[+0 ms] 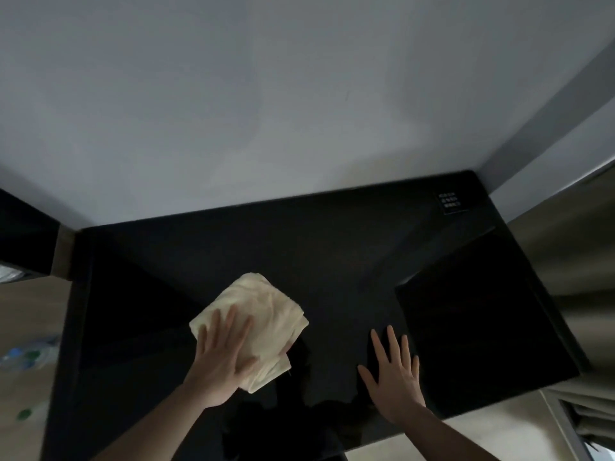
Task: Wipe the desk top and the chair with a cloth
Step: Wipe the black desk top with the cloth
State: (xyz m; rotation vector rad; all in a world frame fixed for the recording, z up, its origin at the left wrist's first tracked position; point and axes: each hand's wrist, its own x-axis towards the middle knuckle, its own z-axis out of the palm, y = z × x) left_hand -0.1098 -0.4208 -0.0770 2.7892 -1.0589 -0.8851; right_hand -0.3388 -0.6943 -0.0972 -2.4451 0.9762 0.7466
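Note:
A glossy black desk top [299, 247] fills the middle of the head view, set against a pale wall. A folded cream cloth [266, 311] lies on it left of centre. My left hand [223, 357] presses flat on the near part of the cloth, fingers spread, thumb at its right edge. My right hand [394, 374] rests flat on the bare desk to the right of the cloth, fingers apart, holding nothing. No chair is in view.
A flat black rectangular pad or panel [482, 321] lies on the desk's right side. A small black card with white print [450, 201] sits in the far right corner. Curtains [572, 247] hang at the right. Plastic bottles [26, 356] lie on the floor at the left.

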